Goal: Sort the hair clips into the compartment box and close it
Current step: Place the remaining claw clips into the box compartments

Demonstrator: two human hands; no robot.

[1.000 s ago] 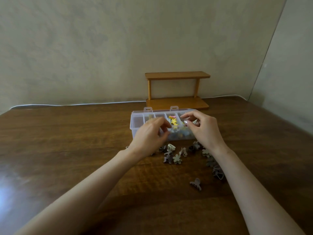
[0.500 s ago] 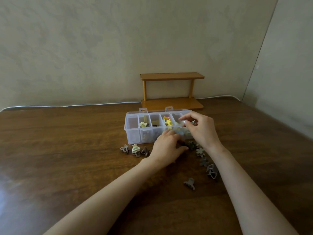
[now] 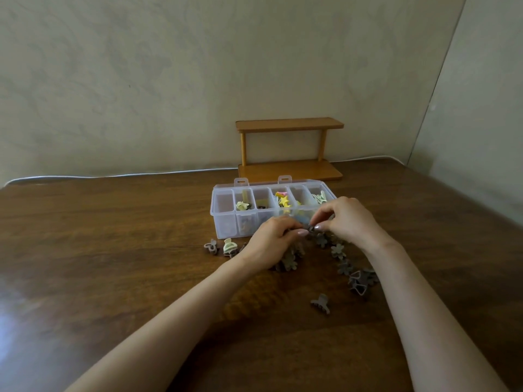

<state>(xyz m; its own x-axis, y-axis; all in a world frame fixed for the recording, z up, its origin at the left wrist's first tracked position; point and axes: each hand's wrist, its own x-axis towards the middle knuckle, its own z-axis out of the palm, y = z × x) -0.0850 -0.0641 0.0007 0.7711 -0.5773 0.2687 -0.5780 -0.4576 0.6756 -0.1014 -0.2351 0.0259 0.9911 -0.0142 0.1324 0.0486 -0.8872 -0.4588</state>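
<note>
A clear plastic compartment box [image 3: 223,219] stands open on the table, with yellow, green and pink hair clips in several of its cells. Loose brown hair clips [image 3: 338,250] lie in front of it, and one pale green clip [image 3: 228,245] lies near its left corner. My left hand [image 3: 271,241] and my right hand [image 3: 348,219] meet just in front of the box. Both pinch the same small brown hair clip [image 3: 311,228] between their fingertips. A single brown clip [image 3: 321,303] lies apart, nearer to me.
A small wooden two-tier shelf [image 3: 290,149] stands behind the box against the wall. A white cable [image 3: 113,175] runs along the table's far edge. The brown wooden table [image 3: 99,264] spreads wide to the left and towards me.
My left hand came down from the box to the clip pile. My right hand followed from above the right-hand cells, and both now pinch one brown clip.
</note>
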